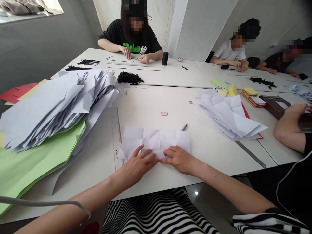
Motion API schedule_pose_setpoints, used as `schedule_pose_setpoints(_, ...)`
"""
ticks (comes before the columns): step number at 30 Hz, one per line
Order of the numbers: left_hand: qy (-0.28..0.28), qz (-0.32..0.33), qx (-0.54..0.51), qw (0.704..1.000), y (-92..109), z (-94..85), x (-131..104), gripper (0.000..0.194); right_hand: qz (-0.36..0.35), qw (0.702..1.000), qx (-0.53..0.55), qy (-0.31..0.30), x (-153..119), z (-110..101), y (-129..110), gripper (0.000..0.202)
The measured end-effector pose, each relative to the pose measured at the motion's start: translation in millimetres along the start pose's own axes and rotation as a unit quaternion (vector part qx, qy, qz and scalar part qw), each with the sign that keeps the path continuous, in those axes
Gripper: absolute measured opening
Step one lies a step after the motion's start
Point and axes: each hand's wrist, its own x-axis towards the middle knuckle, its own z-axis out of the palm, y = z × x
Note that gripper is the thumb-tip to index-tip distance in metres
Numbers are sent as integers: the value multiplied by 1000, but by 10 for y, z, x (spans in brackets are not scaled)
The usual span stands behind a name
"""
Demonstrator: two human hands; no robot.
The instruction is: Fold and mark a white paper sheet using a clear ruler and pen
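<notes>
A creased white sheet of paper (168,138) lies on the table in front of me, its fold lines dividing it into panels. My left hand (142,160) is at its near edge, fingers bent over the paper and thumb close to them, gripping the edge. Just to the right, my right hand (179,159) holds the same edge between thumb and curled fingers. The two thumbs nearly meet. Beyond the sheet's far right corner a grey pen (185,127) pokes out. A clear ruler (115,136) runs along the left side, partly beneath the paper.
Left stands a tall stack of white paper (48,110) over green sheets (36,165). Creased papers (229,113) and a metal ruler (251,154) lie right. Across the table, a person (136,35) handles black cord near a thread spool (165,58). A neighbour's arm (291,126) rests at right.
</notes>
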Motion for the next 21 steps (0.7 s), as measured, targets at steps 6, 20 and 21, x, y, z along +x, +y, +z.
schedule_pose_setpoints(6, 4, 1, -4, 1000, -5, -17, 9, 55, 15, 1000, 11, -17, 16, -51, -19, 31)
schedule_pose_setpoints(20, -16, 10, -5, 1000, -44, -10, 15, 52, 73, 996, 31, -31, -403, -124, 58, 34)
schedule_pose_setpoints(21, -21, 12, -1, 1000, -42, -13, 16, 54, 81, 996, 30, -31, -448, -132, 68, 34)
